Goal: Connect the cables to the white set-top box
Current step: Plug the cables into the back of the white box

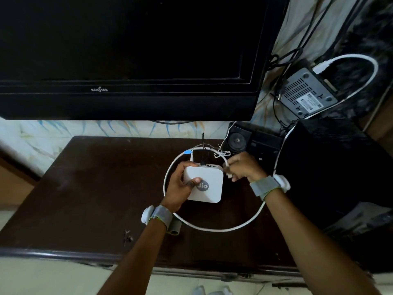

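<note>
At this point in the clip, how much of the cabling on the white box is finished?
Two cables, one black and one thin white, already appear plugged into the back of the white box, which the left hand steadies. The right hand holds the thick white cable by its plug beside the box's rear corner, not yet inserted. That connection remains.

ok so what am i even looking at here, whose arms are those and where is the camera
The camera sits on a person's head, looking down, so the two arms are that person's own. Each wrist wears a grey strap with a white round sensor. The left hand grips a white square set-top box above a dark brown wooden table. The right hand pinches the plug end of a thick white looped cable by the box's right rear corner. A thin black cable and a white cable with a blue tag already meet the box's back edge. Above hangs a black flat television.
</note>
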Motion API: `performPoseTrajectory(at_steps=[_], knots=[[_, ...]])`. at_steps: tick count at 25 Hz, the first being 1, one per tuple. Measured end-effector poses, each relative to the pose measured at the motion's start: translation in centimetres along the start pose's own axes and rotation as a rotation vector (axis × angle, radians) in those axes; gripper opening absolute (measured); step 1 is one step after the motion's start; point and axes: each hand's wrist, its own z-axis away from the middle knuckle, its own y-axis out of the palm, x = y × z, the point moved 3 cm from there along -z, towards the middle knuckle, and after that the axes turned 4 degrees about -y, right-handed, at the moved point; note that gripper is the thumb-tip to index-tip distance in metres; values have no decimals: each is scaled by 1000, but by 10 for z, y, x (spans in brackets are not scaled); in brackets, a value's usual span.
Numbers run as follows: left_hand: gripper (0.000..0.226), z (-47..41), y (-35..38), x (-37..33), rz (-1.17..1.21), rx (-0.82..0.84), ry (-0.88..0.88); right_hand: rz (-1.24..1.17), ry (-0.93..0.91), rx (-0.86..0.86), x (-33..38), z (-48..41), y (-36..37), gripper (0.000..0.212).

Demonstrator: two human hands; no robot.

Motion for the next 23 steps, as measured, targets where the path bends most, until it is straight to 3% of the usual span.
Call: performPoseTrajectory(at_steps=[3,9,23], knots=[[35,-1,0,2,30,11,10,-92,-116,-82,20,2,-16,18],[35,0,0,5,22,13,9,-247,-264,-92,47,16,-9,27],[37,4,1,6,10,-37,33,-149,-353,-138,44,27,6,20]])
